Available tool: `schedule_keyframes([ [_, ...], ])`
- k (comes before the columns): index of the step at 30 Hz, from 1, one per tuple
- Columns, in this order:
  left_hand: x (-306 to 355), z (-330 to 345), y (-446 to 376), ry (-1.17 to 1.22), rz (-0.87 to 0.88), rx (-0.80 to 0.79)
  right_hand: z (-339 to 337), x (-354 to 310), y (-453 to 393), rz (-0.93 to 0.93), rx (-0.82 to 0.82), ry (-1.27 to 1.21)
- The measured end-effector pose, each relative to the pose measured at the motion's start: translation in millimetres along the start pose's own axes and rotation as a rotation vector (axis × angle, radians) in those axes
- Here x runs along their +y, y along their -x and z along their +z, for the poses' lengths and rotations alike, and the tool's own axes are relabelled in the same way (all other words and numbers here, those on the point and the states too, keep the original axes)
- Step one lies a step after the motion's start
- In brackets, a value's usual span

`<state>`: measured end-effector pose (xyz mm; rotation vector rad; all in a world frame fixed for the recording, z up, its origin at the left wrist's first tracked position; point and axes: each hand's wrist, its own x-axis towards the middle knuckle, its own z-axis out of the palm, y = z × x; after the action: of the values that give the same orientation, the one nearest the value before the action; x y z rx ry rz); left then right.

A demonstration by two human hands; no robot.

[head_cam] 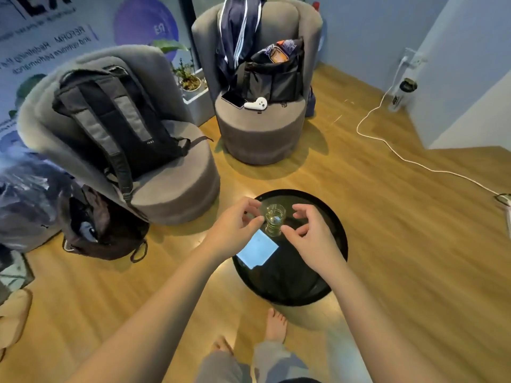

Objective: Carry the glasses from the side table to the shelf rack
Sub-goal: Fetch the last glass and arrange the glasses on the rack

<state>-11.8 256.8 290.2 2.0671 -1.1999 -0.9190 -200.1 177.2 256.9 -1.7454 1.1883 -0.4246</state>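
Note:
A clear drinking glass [274,219] stands upright on the far part of a round black side table [326,275]. My left hand [237,222] is just left of the glass, fingers curled and apart, fingertips close to its side. My right hand [309,233] hovers just right of it, thumb and fingers spread, nothing held. I cannot tell whether either hand touches the glass. No shelf rack is in view.
Two grey round armchairs stand beyond the table, one holding a black backpack [116,117], the other a black bag [273,76] and a white controller [255,103]. A brown bag [102,228] lies on the wooden floor. A white cable [392,150] runs across the floor at right. My bare feet [273,324] stand near the table.

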Motion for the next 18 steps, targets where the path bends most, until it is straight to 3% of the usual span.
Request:
schedule_keyframes([
  [10,-92,45,-120,-0.104,-0.036,-0.233,62,80,-48,0.346,0.044,-0.047],
  [18,-164,73,-221,-0.257,0.035,-0.391,119,132,-128,0.415,0.094,-0.08],
])
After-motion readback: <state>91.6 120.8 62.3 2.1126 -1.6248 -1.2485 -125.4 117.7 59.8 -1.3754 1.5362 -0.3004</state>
